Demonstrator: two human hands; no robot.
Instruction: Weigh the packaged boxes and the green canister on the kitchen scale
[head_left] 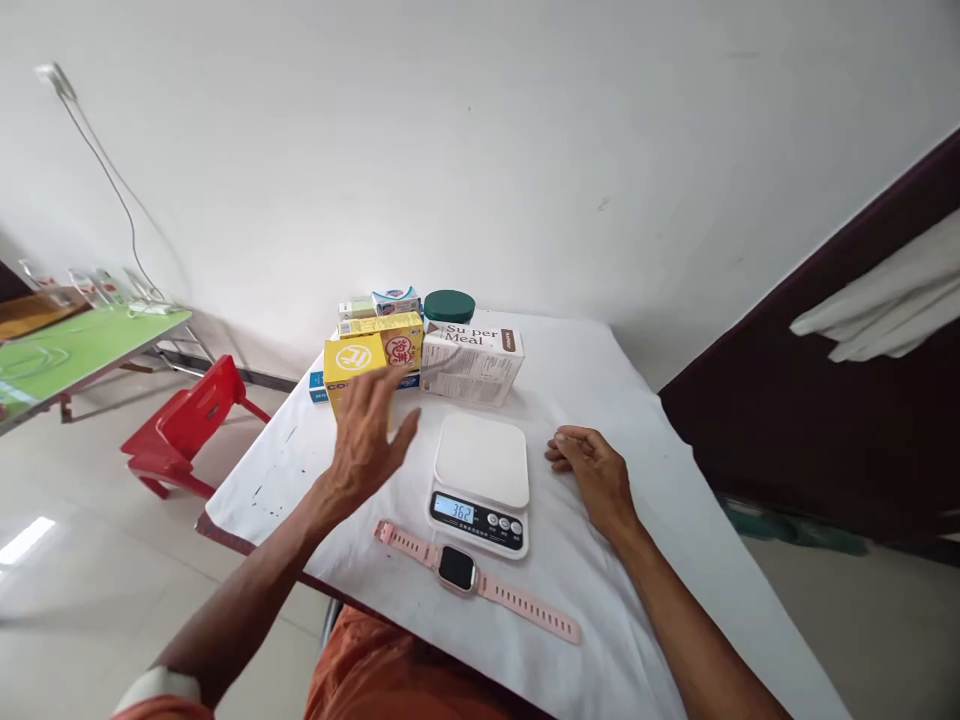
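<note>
My left hand [367, 435] reaches over the table with fingers spread, in front of a yellow box [354, 352] that it partly covers. Whether the fingertips touch that box I cannot tell. Resting on the cloth right of the scale, my right hand [596, 478] has its fingers loosely curled and nothing visible in them. Between the hands sits a white kitchen scale [481, 460] with a bare plate, its lit display [454, 509] reading about 362. A pink-strapped smartwatch [457, 568] lies stretched out flat in front of the scale.
Behind the scale stand a white "Super Meal" box [471, 365], a green-lidded container [449, 305], a second yellow box [405, 340] and several smaller boxes. A white cloth [622, 600] covers the table. At left are a red plastic chair [196, 410] and a green table [90, 345].
</note>
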